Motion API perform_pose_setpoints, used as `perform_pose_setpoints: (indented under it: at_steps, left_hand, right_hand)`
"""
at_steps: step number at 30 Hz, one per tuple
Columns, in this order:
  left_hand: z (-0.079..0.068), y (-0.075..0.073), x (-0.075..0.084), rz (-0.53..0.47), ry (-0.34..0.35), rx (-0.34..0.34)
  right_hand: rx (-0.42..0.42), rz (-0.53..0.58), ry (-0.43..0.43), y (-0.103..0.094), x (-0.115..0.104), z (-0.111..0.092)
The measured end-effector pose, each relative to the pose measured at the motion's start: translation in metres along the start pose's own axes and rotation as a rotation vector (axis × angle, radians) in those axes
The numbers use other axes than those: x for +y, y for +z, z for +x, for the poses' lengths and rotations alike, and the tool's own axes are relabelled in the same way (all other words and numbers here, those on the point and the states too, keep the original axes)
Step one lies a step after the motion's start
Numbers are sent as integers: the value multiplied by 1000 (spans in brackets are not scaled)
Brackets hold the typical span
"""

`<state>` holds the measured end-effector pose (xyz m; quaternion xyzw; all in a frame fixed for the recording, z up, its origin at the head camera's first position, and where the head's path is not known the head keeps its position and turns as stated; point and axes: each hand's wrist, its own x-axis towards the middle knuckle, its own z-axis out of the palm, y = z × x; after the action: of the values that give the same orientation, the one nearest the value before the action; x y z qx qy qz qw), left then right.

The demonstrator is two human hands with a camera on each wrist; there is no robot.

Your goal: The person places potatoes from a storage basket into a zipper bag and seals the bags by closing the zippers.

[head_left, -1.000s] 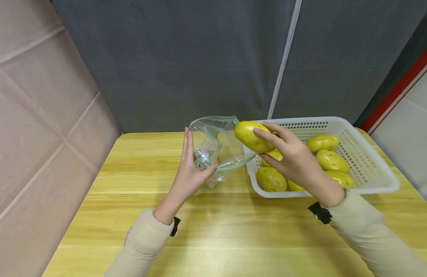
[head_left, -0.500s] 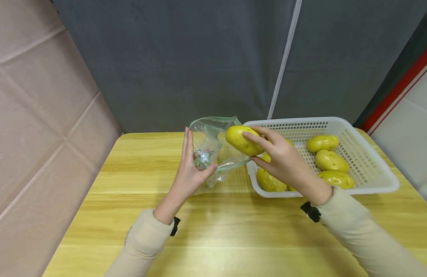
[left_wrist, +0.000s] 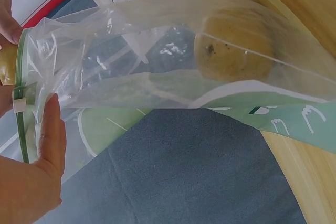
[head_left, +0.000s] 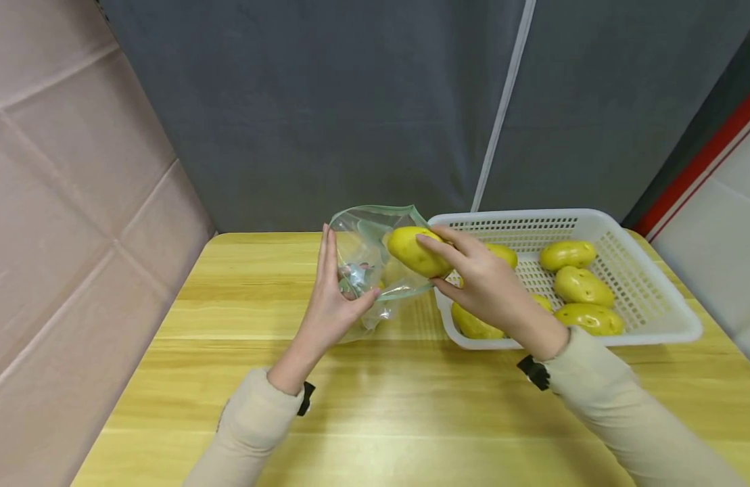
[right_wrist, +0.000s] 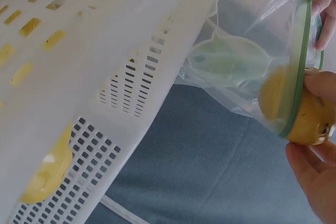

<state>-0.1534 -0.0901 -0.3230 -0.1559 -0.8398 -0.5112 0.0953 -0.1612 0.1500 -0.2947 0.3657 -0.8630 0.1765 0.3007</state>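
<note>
The left hand (head_left: 335, 297) holds a clear zip bag (left_wrist: 142, 90) by its green-edged mouth, fingers along the left side and thumb at the front rim. The mouth is spread wide. Through the plastic in the left wrist view, a potato (left_wrist: 236, 51) shows low in the bag. Between thumb and fingers, the right hand (head_left: 493, 291) grips another yellow potato (head_left: 414, 250) at the mouth's right side. One end of that potato is inside the rim in the right wrist view. Its other end is covered by the fingers.
A white perforated basket (head_left: 661, 325) stands right of the bag, with several potatoes (head_left: 584, 285) in it. The right forearm reaches over its near side. A grey curtain (head_left: 314, 115) hangs behind the wooden table (head_left: 399, 419).
From over the basket's left end, the right hand has moved left and slightly down, carrying the potato into the bag's mouth. The left hand and bag have stayed nearly still.
</note>
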Motion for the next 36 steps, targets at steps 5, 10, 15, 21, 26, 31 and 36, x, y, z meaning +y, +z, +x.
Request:
perform_pose_setpoints:
  at_steps: [5,10,15,21,26,31,36]
  left_hand:
    - [0,0,0,-49,-19,-15]
    - [0,0,-1,-48,-17,-14]
    - [-1,-1,-1,-63,-20,-18]
    - [-1,-2,-2,-62,-16,-10]
    - [0,-3,-5,-52,-29,-2]
    - [1,-7,-5,-38,-28,41]
    - [3,-9,-7,-19,-29,73]
  right_hand:
    - [-18,-7,15,1,-1,1]
    - [-29,-1,19,3,-1,2]
    - [-31,2,6,6,-1,3]
    - [-17,16,-30,9,-1,4]
    - [-22,30,-91,10,1,2]
    - [-75,53,-166,11,4,-3]
    - [-117,33,-252,13,8,-6]
